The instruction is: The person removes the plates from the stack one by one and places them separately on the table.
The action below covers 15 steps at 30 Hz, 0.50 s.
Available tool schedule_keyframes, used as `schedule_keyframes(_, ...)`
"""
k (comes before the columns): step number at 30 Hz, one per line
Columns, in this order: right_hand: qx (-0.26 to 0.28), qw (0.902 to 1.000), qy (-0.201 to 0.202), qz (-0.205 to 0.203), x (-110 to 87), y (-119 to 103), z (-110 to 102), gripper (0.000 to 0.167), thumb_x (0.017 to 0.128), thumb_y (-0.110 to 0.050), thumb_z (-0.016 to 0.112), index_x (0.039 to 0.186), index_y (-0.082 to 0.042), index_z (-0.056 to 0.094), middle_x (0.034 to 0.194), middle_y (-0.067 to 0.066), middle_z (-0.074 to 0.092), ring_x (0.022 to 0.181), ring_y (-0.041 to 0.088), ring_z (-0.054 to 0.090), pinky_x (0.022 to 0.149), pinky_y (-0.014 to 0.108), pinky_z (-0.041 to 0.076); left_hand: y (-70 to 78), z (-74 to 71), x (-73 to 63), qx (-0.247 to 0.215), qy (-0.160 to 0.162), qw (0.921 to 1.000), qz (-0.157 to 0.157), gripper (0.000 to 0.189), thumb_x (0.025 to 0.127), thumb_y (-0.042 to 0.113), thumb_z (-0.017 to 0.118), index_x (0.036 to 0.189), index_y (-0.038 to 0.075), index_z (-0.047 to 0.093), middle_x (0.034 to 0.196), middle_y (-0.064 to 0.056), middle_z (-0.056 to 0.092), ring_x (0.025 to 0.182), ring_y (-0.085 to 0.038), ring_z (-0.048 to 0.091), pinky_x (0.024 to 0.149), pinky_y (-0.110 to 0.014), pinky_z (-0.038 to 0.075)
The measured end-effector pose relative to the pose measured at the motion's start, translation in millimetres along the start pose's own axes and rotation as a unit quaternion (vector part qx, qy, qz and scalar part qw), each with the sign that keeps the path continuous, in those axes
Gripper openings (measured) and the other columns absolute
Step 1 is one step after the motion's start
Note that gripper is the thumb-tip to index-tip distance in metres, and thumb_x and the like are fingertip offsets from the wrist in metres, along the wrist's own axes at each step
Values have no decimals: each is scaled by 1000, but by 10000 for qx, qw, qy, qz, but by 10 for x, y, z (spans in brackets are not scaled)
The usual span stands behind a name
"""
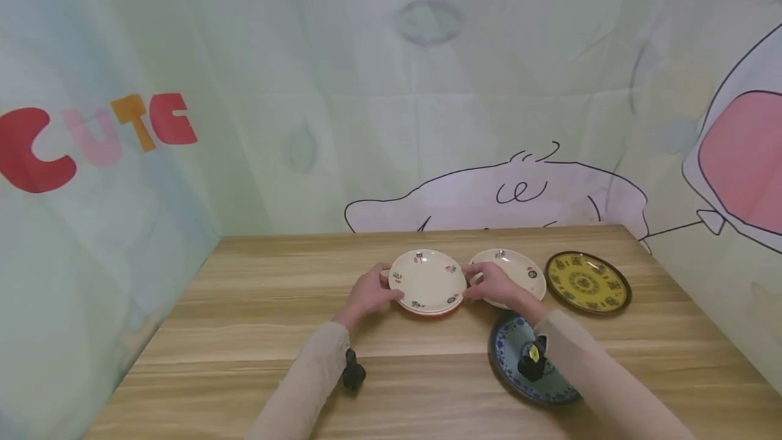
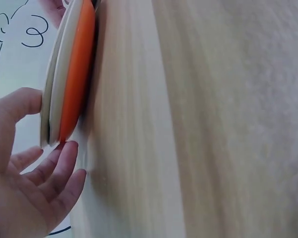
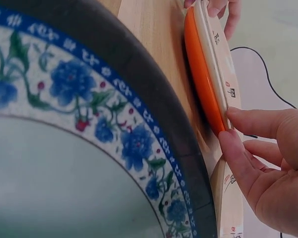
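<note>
In the head view, a small stack of plates (image 1: 427, 280) is held between both hands. Its top plate is cream with small printed motifs around the rim; the wrist views show cream edges over an orange bottom layer (image 2: 78, 74). At the left rim my left hand (image 1: 369, 294) grips the stack, thumb on the upper edge and fingers by the underside. My right hand (image 1: 497, 284) pinches the opposite rim between thumb (image 3: 253, 121) and fingers. Behind that hand lies another cream plate (image 1: 519, 270), partly covered by it. Whether the stack touches the table is hard to tell.
A yellow patterned plate (image 1: 583, 282) with a dark rim lies at the right of the wooden table (image 1: 275, 277). Under the right forearm is a blue floral plate (image 1: 507, 352) with a dark rim, partly hidden. A printed cloth (image 1: 305, 121) hangs behind the table.
</note>
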State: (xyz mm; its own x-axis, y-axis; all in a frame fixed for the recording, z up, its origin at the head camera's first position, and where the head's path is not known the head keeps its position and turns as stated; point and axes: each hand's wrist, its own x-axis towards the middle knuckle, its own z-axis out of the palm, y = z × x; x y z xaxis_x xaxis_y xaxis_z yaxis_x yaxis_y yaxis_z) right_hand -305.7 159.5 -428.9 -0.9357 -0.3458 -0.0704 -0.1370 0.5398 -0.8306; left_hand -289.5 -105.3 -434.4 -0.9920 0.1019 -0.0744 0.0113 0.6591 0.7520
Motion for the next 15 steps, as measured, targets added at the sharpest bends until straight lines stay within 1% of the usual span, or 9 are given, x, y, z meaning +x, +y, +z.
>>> schedule_keyframes(3, 28, 10000, 10, -58, 0, 5, 6, 54, 71, 1, 69, 121, 11, 50, 94, 15, 60, 67, 14, 60, 59, 26, 53, -3, -15, -1, -108, -25, 9999, -61, 68, 74, 22, 73, 132, 8, 42, 90, -7, 59, 68, -16, 54, 56, -24, 47)
schedule_keyframes(7, 1, 9999, 25, -118, 3, 13, 13, 53, 71, 2, 68, 120, 11, 51, 92, 15, 61, 65, 14, 60, 58, 26, 53, 4, -47, -16, -182, -27, 9998, 23, 66, 74, 18, 73, 132, 7, 43, 84, -6, 58, 62, -15, 53, 52, -23, 46)
schedule_keyframes(10, -21, 9999, 25, -140, 2, 14, 15, 53, 71, 1, 68, 120, 11, 52, 89, 12, 61, 64, 13, 60, 57, 25, 52, 8, -67, -34, -306, -60, 9995, 87, 64, 75, 15, 71, 132, 5, 43, 85, -8, 59, 63, -16, 54, 52, -24, 47)
schedule_keyframes(12, -7, 9999, 36, -145, 0, 14, 19, 53, 71, 2, 68, 120, 12, 51, 86, 12, 61, 62, 13, 59, 56, 25, 52, 4, -80, -41, -460, -121, 9989, 56, 64, 76, 14, 70, 132, 5, 43, 87, -10, 60, 65, -17, 57, 53, -24, 48)
schedule_keyframes(15, -14, 9999, 33, -164, 0, 14, 18, 54, 71, 2, 68, 120, 12, 50, 86, 12, 61, 62, 13, 59, 55, 24, 52, -14, -100, -44, -672, -251, 9974, 32, 64, 77, 13, 69, 134, 5, 41, 90, -12, 62, 67, -17, 59, 53, -25, 49)
